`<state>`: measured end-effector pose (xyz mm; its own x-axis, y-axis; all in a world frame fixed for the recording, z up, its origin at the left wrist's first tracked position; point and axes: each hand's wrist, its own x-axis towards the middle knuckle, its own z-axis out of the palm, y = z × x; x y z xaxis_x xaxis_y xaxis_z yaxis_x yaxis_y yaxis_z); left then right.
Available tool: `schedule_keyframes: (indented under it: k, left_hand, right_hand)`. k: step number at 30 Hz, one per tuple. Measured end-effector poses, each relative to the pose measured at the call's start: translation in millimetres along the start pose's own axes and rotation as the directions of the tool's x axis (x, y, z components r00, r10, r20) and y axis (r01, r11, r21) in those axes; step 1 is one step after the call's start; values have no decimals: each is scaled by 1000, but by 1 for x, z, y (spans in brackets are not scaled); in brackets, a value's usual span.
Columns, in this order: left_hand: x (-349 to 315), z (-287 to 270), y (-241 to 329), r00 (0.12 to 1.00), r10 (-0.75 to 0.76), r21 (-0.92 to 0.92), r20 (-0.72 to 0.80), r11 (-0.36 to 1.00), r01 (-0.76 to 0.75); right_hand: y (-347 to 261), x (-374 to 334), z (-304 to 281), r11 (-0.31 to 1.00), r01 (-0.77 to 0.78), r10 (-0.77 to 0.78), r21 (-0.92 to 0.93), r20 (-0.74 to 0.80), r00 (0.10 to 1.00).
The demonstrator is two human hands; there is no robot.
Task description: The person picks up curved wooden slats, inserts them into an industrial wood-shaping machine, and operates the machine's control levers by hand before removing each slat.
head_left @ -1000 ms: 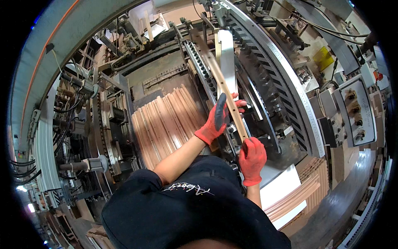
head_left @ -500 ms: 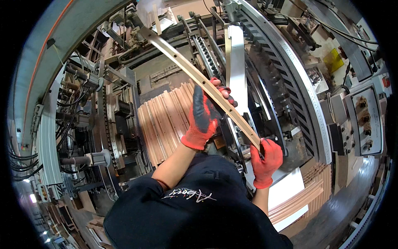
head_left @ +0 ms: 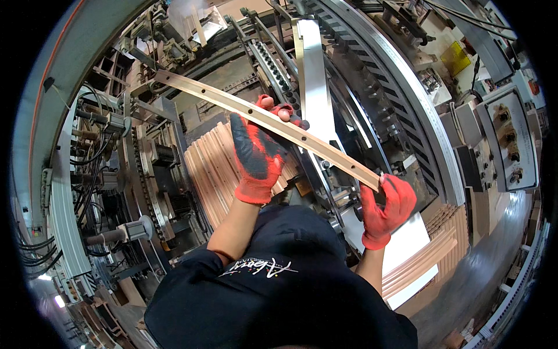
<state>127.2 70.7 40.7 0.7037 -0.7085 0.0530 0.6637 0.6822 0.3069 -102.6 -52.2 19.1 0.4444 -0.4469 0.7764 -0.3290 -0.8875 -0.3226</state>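
Note:
A long wooden strip (head_left: 224, 100) with a row of dark holes slants across the view, from the upper left down to the right. Around its middle, my left hand (head_left: 258, 154) supports it from below. That hand wears a red glove with a dark palm, its bare fingertips curled over the strip's far edge. Between thumb and fingers, my red-gloved right hand (head_left: 388, 209) pinches the strip's lower right end. Beneath my left hand lies a row of similar wooden strips (head_left: 210, 171), side by side on the machine.
A long white metal bar (head_left: 315, 75) and a curved toothed rail (head_left: 401, 99) run along the machine. At right stands a control box (head_left: 508, 139). More wooden strips (head_left: 427, 256) lie by a white board (head_left: 407, 232) at lower right. Cylinders and cables (head_left: 104, 235) crowd the left.
The held strip has swung to a flatter slant, its far end moving left and toward me. My left hand has shifted left, my right hand right and slightly away. Both keep hold.

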Motion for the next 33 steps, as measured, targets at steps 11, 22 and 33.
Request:
schedule_keyframes:
  k: [11, 22, 33]
  left_hand:
    - [-25, 14, -21, 999, 38, 508, -15, 861, -25]
    - [-23, 12, -26, 995, 76, 402, -68, 915, -42]
    - [-20, 4, -27, 992, 90, 470, -91, 882, -37]
  right_hand:
    - [8, 2, -4, 997, 71, -72, -13, -94, 993]
    - [5, -4, -2, 997, 71, -73, -20, -94, 993]
    - [7, 1, -2, 999, 37, -37, 3, -74, 997]
